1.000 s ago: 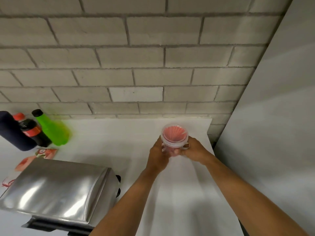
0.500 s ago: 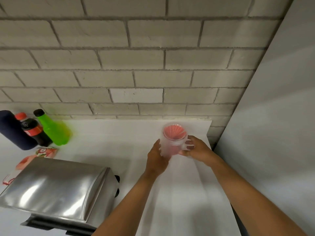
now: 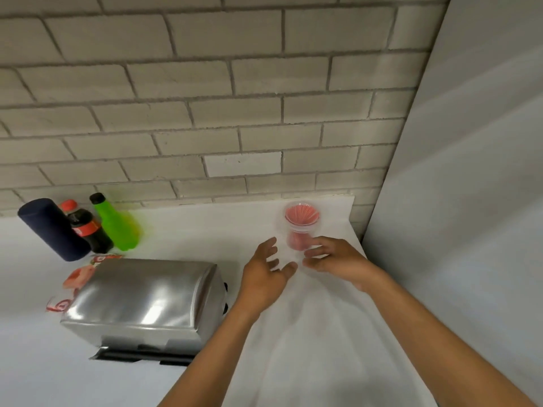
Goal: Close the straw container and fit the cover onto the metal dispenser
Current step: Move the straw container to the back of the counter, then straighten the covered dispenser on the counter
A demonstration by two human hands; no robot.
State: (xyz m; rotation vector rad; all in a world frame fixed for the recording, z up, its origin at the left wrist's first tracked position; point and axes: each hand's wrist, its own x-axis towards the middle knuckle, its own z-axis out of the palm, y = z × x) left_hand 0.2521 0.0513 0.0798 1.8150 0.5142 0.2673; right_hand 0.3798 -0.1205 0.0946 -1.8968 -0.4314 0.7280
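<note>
The clear straw container point(image 3: 301, 227), packed with red straws and capped by a clear lid, stands upright at the far right of the white counter, while the shiny metal dispenser point(image 3: 147, 301) sits near left, its curved cover down.

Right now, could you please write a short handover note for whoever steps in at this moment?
Left hand: open, fingers spread, clear of the straw container.
Right hand: open, fingertips at the container's base; actual contact is hard to judge.
The container stands upright at the back right of the white counter, red straws inside; whether its clear lid is seated cannot be told.
The metal dispenser sits front left, untouched.
Left to do: confirm the lid, then fit the dispenser's cover.
</note>
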